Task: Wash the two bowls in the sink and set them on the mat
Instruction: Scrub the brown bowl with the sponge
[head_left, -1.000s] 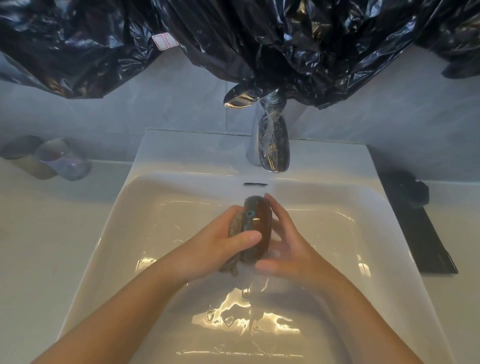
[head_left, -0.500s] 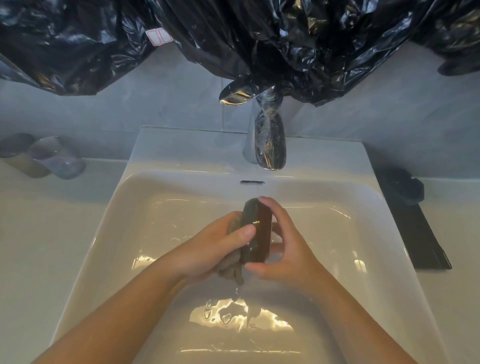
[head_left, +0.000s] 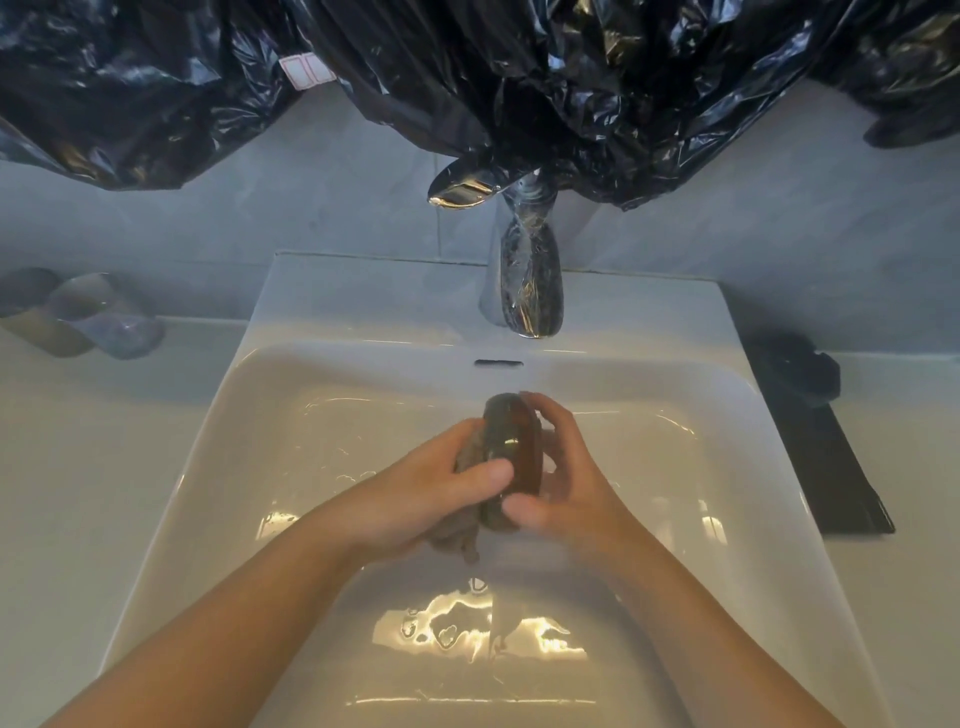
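Hands: both are occupied over the basin, and a single bowl is worked between them.
Right hand (head_left: 566, 483): it is clamped on the bowl (head_left: 511, 441), with the thumb at the near edge and the fingers curled over the far rim. The bowl is thereby stood on edge, with one face turned to the other hand.
Left hand (head_left: 431, 499): it is closed round a cloth (head_left: 457, 540), which is pressed by the thumb against the bowl's left face. This grip is judged to be for scrubbing.
Bowl: dark and glossy, it is held upright in the air between the two hands, above the pooled water and resting on nothing.
Cloth: its loose end hangs below the left palm, and a thin trickle is seen under it.
Sink (head_left: 218, 467): white, with shallow water (head_left: 467, 629) lying in the bottom. The work is kept over it, presumably so that drips are caught.
Faucet (head_left: 530, 291): chrome, set behind the basin, with its spout just beyond the bowl. Whether it is running cannot be told.
Mat (head_left: 831, 478): black, laid on the counter just beside the sink's right rim. From there a washed bowl could be set down with a short reach.
Dark object (head_left: 802, 366): it sits at the mat's far end. Whether it is the second bowl cannot be told.
Cups (head_left: 93, 317): two are stood by the wall on the left, well apart from the work.
Plastic sheeting (head_left: 519, 78): black, hung across the wall above the faucet.
Stage: washing is judged to be under way, and this bowl is not yet on the mat.
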